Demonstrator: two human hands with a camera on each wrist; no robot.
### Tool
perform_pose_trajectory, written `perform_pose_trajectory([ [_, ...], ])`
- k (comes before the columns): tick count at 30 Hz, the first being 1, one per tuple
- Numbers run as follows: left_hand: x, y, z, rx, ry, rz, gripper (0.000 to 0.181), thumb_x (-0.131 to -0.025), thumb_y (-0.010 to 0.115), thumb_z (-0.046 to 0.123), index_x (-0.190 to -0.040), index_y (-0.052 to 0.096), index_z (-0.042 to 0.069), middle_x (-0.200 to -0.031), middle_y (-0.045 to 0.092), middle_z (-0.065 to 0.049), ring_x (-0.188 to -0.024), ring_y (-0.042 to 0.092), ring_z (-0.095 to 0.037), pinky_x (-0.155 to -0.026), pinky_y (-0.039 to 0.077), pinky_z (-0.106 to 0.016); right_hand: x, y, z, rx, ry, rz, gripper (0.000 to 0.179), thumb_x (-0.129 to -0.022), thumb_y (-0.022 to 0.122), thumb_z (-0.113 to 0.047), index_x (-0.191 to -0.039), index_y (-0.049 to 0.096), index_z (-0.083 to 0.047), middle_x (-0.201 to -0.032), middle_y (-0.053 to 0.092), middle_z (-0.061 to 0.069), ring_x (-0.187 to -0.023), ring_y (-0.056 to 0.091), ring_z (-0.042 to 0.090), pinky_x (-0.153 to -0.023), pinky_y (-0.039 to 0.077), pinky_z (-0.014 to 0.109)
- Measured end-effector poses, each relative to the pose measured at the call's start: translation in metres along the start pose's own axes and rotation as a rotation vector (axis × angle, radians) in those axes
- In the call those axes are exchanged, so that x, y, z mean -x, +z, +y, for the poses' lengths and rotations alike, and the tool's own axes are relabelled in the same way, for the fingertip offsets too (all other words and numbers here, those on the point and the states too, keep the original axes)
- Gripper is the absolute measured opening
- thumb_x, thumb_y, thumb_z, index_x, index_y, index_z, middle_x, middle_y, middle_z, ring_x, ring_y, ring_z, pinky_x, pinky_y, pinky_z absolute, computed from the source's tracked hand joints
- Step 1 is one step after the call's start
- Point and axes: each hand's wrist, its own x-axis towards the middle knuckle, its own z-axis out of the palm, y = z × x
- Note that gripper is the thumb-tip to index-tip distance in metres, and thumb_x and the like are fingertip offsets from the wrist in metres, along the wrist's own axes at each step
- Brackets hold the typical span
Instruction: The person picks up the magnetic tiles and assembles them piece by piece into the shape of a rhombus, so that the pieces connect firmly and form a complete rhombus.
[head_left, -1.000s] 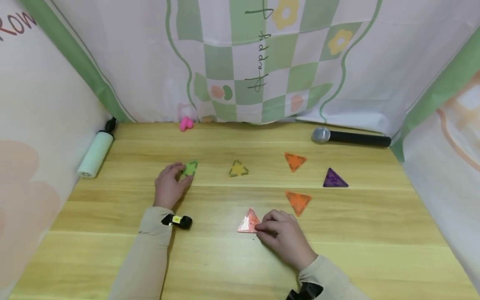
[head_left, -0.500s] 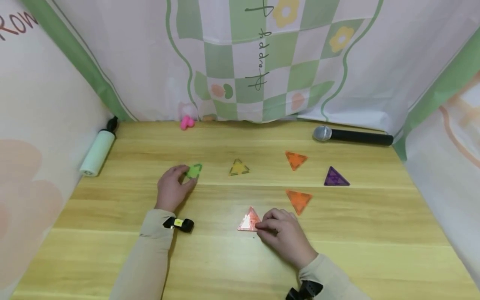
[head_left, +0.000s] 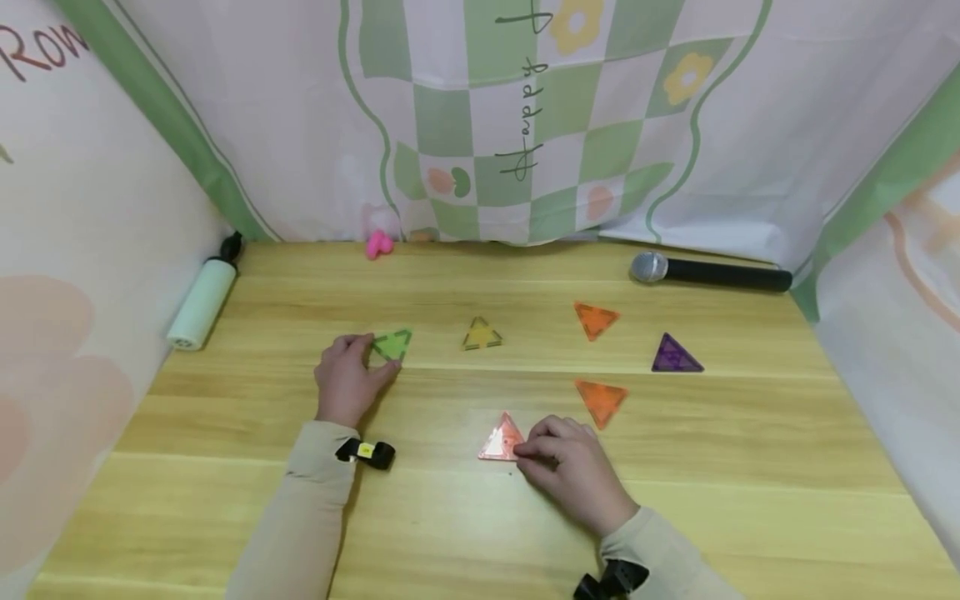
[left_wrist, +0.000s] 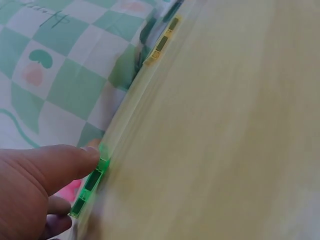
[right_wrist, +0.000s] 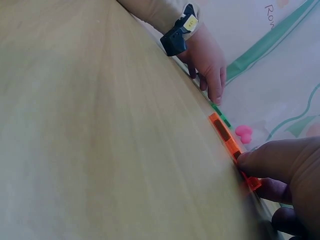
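My left hand (head_left: 348,383) pinches a translucent green triangular magnetic tile (head_left: 393,343) between thumb and fingers, flat on the wooden table (head_left: 450,533). In the left wrist view the thumb rests at the near edge of that green tile (left_wrist: 93,181). To its right lies a yellow triangular tile (head_left: 482,335), apart from it. My right hand (head_left: 577,471) pinches the lower right corner of a light red triangular tile (head_left: 500,442), which looks orange in the right wrist view. Part of that corner is hidden by the fingertips. Two orange triangular tiles (head_left: 596,321) and a purple one (head_left: 677,355) lie further right.
A black microphone (head_left: 712,272) with a silver head lies at the back right. A pale green hand pump (head_left: 204,302) stands by the left wall. A small pink object (head_left: 378,244) sits at the back edge, before a checked curtain (head_left: 502,167).
My left hand has slid the green tile slightly right and toward me, and more of the tile shows. The right hand stays on the light red tile. The head view has shifted a little.
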Motion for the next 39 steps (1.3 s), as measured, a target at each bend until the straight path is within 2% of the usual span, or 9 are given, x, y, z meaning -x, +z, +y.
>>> perform_pose_trajectory([
  [4,0.0022,-0.0017,0.0023,-0.039,0.016,-0.03,0.067,-0.088,0.076,0.04,-0.141,0.055,0.005,-0.141,0.05,-0.02,-0.126,0.042,-0.044,-0.103,0.026,-0.063,0.0001,-0.0003,0.0003,-0.002,0.005,-0.004,0.019,-0.076,0.089,-0.018,-0.09,0.081,-0.027,-0.093,0.06,-0.02,-0.087,0.053,0.003,-0.079,0.04,0.032],
  [10,0.0038,-0.0029,0.0041,-0.035,0.057,-0.073,0.063,-0.09,0.072,0.036,-0.143,0.054,0.006,-0.147,0.048,-0.016,-0.132,0.037,-0.045,-0.105,0.021,-0.064,0.0001,-0.001,-0.0003,-0.002,0.008,-0.01,0.018,-0.076,0.089,-0.018,-0.091,0.081,-0.026,-0.093,0.06,-0.02,-0.087,0.053,0.003,-0.08,0.04,0.032],
  [19,0.0049,-0.0018,0.004,-0.043,0.097,-0.082,0.062,-0.093,0.07,0.042,-0.142,0.055,0.007,-0.147,0.05,-0.014,-0.131,0.038,-0.044,-0.101,0.026,-0.062,-0.0001,-0.001,0.0002,-0.004,-0.003,-0.01,0.018,-0.076,0.089,-0.019,-0.091,0.081,-0.026,-0.093,0.06,-0.02,-0.087,0.052,0.003,-0.08,0.039,0.032],
  [24,0.005,-0.0001,0.0052,-0.038,0.111,-0.074,0.061,-0.09,0.073,0.044,-0.138,0.059,0.009,-0.144,0.054,-0.012,-0.128,0.043,-0.043,-0.097,0.029,-0.058,-0.0002,-0.0006,0.0014,-0.002,-0.002,-0.012,0.018,-0.076,0.089,-0.019,-0.091,0.081,-0.026,-0.092,0.06,-0.02,-0.086,0.052,0.003,-0.079,0.039,0.032],
  [31,0.0051,-0.0021,0.0083,-0.046,0.1,-0.112,0.07,-0.089,0.073,0.046,-0.144,0.053,0.007,-0.145,0.048,-0.017,-0.123,0.044,-0.042,-0.096,0.028,-0.057,-0.0007,-0.0012,0.0016,0.0,0.004,-0.018,0.018,-0.077,0.088,-0.019,-0.091,0.081,-0.026,-0.093,0.06,-0.02,-0.086,0.051,0.003,-0.079,0.039,0.033],
  [39,0.0045,-0.0014,0.008,-0.016,0.093,-0.158,0.068,-0.087,0.071,0.037,-0.145,0.052,0.008,-0.146,0.043,-0.016,-0.123,0.042,-0.039,-0.095,0.027,-0.054,-0.0006,-0.0018,0.0001,-0.014,0.006,-0.013,0.017,-0.077,0.088,-0.018,-0.09,0.081,-0.026,-0.092,0.06,-0.019,-0.086,0.053,0.003,-0.079,0.039,0.033],
])
